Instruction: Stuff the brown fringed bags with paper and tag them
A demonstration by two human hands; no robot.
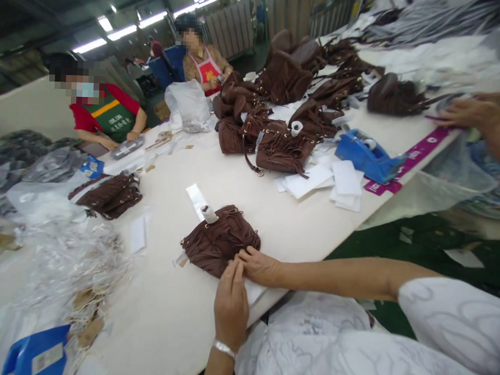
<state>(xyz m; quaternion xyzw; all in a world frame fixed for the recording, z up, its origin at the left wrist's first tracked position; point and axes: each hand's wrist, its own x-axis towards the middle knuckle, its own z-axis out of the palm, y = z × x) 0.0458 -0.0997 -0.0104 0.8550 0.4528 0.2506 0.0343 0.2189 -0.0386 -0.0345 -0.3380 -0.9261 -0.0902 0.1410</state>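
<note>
A brown fringed bag (pixel 219 238) lies flat near the table's front edge. On its top sits a small white roll (pixel 209 213), beside a white strip (pixel 195 198). My right hand (pixel 258 267) rests at the bag's near right corner, fingers curled onto its edge. Just beside it, my left hand (pixel 230 301), with a bracelet at the wrist, has its fingers stretched flat and together, their tips touching the bag's near edge. A white sheet (pixel 254 291) shows under both hands.
A heap of brown bags (pixel 278 95) fills the far middle of the white table (pixel 167 316). Nearby are a blue tape dispenser (pixel 364 156), loose white sheets (pixel 336 182), clear plastic bags (pixel 67 257) and more brown bags (pixel 108 194). Two people sit opposite; another person's hand (pixel 466 112) reaches in at the right.
</note>
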